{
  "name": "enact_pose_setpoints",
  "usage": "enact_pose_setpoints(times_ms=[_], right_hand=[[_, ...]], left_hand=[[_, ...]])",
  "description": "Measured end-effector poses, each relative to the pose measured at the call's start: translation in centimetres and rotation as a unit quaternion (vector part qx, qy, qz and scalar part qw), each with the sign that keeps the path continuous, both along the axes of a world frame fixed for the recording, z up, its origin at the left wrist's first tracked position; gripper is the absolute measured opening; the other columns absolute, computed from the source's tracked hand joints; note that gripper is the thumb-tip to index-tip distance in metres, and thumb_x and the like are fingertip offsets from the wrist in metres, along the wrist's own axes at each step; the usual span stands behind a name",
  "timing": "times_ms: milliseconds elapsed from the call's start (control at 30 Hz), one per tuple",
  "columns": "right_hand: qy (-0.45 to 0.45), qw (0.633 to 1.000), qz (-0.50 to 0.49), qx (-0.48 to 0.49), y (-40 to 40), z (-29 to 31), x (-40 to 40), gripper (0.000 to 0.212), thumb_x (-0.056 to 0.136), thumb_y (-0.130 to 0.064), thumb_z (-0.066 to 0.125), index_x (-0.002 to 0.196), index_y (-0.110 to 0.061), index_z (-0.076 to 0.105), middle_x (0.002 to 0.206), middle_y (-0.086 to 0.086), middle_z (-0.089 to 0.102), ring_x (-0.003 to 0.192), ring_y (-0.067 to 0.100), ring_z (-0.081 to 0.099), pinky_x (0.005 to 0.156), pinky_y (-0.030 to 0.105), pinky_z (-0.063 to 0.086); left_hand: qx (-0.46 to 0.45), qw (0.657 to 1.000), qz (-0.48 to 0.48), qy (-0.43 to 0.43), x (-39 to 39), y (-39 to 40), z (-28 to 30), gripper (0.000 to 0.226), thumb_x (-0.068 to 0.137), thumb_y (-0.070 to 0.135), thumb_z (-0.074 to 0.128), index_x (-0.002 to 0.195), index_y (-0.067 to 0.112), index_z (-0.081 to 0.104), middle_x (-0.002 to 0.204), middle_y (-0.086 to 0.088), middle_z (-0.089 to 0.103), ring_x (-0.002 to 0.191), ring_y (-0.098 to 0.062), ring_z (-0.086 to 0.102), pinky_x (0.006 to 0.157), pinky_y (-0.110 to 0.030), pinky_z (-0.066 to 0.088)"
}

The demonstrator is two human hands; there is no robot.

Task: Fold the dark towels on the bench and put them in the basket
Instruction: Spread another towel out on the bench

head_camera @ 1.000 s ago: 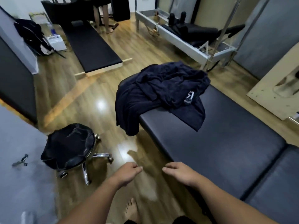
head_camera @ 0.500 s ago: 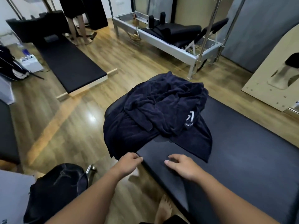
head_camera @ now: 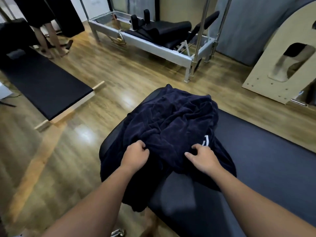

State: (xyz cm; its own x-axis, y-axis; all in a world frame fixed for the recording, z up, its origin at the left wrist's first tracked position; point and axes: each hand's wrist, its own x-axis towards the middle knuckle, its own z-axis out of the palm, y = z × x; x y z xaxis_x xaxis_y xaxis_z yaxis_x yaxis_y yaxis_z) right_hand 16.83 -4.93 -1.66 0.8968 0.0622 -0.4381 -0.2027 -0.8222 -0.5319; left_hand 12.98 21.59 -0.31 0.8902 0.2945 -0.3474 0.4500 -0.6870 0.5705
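A crumpled heap of dark navy towels [head_camera: 171,120] lies on the near-left end of the dark padded bench [head_camera: 259,151]; part of the heap hangs over the bench's left edge. A white logo shows on one towel beside my right thumb. My left hand [head_camera: 136,155] is on the near-left side of the heap with its fingers curled into the cloth. My right hand [head_camera: 202,158] sits on the near-right side, thumb and bent fingers clawed onto a fold. No basket is in view.
Wooden floor runs to the left of the bench. A low black mat platform [head_camera: 44,86] lies at the far left, and a person's bare legs [head_camera: 49,41] stand behind it. A metal-framed reformer [head_camera: 153,47] stands at the back, and a beige wooden barrel unit [head_camera: 280,65] at the right.
I have come closer to the bench. Both hands moved forward from the bare bench edge onto the towel heap and curled into the cloth. The stool has left the view.
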Motion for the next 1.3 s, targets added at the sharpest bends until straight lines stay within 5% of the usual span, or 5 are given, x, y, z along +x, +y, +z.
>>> enact_pose_setpoints(times_ms=[167, 333, 600, 767, 1300], right_hand=[[-0.006, 0.993, -0.114, -0.04, 3.0, -1.0, 1.7, 0.071, 0.085, -0.046, 0.076, 0.14, -0.023, 0.038, 0.147, 0.012, 0.027, 0.111, 0.032, 0.056, 0.095, 0.04, 0.052], [-0.034, 0.985, -0.162, -0.044, 5.1, -1.1, 2.5, 0.09, 0.087, -0.025, 0.075, 0.153, -0.029, 0.015, 0.136, 0.012, 0.05, 0.107, 0.031, 0.06, 0.084, 0.042, 0.054], [-0.039, 0.979, -0.197, -0.018, 3.9, 0.9, 2.4, 0.061, 0.086, -0.002, 0.054, 0.143, -0.024, 0.051, 0.089, -0.008, 0.06, 0.075, 0.009, 0.06, 0.066, 0.02, 0.051], [-0.048, 0.97, -0.233, -0.045, 0.6, 1.4, 0.3, 0.065, 0.084, 0.003, 0.047, 0.142, -0.023, 0.055, 0.115, 0.002, 0.062, 0.097, 0.02, 0.062, 0.084, 0.031, 0.056], [-0.045, 0.909, -0.369, -0.189, -20.3, 1.1, -17.3, 0.062, 0.087, -0.001, 0.041, 0.143, -0.025, 0.053, 0.117, 0.007, 0.056, 0.104, 0.034, 0.06, 0.085, 0.039, 0.05]], left_hand=[[0.191, 0.973, -0.114, -0.063, 5.0, 1.4, -0.4, 0.053, 0.089, 0.038, 0.067, 0.133, 0.027, 0.039, 0.131, -0.006, 0.033, 0.117, -0.028, 0.042, 0.093, -0.044, 0.047], [0.17, 0.964, -0.196, 0.05, 9.1, 2.7, -1.2, 0.089, 0.088, 0.05, 0.065, 0.156, 0.031, 0.012, 0.145, -0.01, 0.039, 0.133, -0.034, 0.037, 0.101, -0.055, 0.038], [0.04, 0.959, -0.28, 0.034, 14.1, 1.7, -0.5, 0.011, 0.082, 0.03, 0.072, 0.088, 0.02, 0.07, 0.083, 0.007, 0.067, 0.084, -0.018, 0.066, 0.081, -0.038, 0.057], [-0.072, 0.924, -0.371, 0.062, 14.6, -3.7, 1.9, 0.028, 0.077, 0.024, 0.076, 0.081, -0.001, 0.064, 0.071, 0.001, 0.064, 0.066, -0.013, 0.06, 0.06, -0.028, 0.046], [-0.075, 0.854, -0.499, 0.129, 0.7, -26.3, 0.6, 0.019, 0.074, 0.025, 0.067, 0.072, 0.019, 0.049, 0.07, 0.004, 0.058, 0.061, -0.012, 0.051, 0.056, -0.025, 0.04]])
